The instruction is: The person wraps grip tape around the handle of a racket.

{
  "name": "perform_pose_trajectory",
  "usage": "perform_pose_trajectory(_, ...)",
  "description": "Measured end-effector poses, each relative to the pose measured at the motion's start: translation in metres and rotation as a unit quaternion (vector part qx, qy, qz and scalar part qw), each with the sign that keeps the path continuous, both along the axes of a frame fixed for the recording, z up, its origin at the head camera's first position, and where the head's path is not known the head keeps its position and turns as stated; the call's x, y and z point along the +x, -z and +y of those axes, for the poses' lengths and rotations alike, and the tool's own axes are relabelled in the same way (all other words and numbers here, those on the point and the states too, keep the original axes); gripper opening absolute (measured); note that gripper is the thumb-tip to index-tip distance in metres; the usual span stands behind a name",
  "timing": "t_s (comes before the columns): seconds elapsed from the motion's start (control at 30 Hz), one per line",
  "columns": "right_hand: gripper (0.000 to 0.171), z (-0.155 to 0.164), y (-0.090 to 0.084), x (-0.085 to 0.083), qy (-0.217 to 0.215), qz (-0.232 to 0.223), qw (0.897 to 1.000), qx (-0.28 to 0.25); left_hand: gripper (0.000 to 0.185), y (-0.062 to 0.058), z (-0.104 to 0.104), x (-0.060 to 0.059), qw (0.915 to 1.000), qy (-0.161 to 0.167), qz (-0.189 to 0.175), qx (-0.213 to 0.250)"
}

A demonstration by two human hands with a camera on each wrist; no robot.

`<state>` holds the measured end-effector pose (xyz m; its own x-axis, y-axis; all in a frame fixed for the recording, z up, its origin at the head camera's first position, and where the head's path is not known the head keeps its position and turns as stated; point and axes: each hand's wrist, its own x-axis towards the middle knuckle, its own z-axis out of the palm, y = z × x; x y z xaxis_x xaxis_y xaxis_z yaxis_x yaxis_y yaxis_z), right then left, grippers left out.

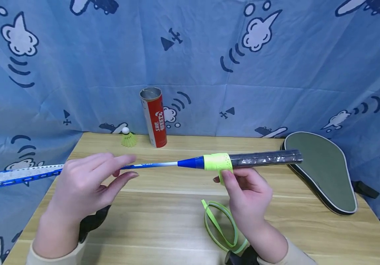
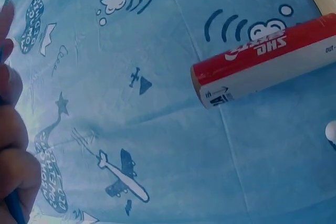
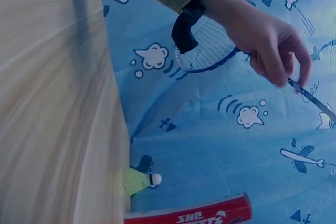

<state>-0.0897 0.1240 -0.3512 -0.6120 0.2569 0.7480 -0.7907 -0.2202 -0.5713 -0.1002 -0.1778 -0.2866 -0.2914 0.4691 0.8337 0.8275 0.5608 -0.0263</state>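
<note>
A blue and white badminton racket point(image 1: 191, 162) lies level across the head view, strung head to the left, dark handle point(image 1: 266, 158) to the right. My left hand point(image 1: 90, 184) holds its shaft close to the strung head; the right wrist view also shows this hand point(image 3: 270, 45) on the shaft. Bright yellow-green grip tape point(image 1: 217, 161) wraps the handle's front end beside the blue cone. Below the handle, my right hand point(image 1: 249, 195) pinches the tape between thumb and fingers. At the left wrist view's edge, curled left fingers point(image 2: 16, 129) overlap the shaft.
A thin green strip point(image 1: 221, 228) lies looped on the wooden table point(image 1: 163, 217) below the racket. Towards the back stand a yellow shuttlecock point(image 1: 129, 138) and a red and white tube point(image 1: 156, 121). A green racket case point(image 1: 320, 169) lies at right. Blue patterned cloth point(image 1: 196, 66) hangs behind.
</note>
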Motion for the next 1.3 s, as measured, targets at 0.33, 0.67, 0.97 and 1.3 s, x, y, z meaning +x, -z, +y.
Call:
perform_pose_trajectory(0.33,0.016,-0.002,0.000,0.000,0.007,0.041,0.999,0.014,0.036,0.002,0.003,-0.001,0.9991,-0.023,0.024,0.028)
perform_pose_trajectory(0.67,0.025,-0.002,0.001,-0.003,0.015,0.050,0.999,-0.007,0.035,0.002,0.011,-0.005,0.9931,-0.053,0.072,0.076)
perform_pose_trajectory(0.97,0.027,-0.001,0.001,-0.002,0.000,0.032,0.999,0.010,0.037,0.003,0.005,-0.006,0.9976,-0.018,0.047,0.046)
perform_pose_trajectory(1.3,0.021,-0.002,0.003,-0.002,-0.001,0.044,0.999,0.014,0.036,0.006,0.002,-0.008,0.9978,-0.010,0.046,0.047)
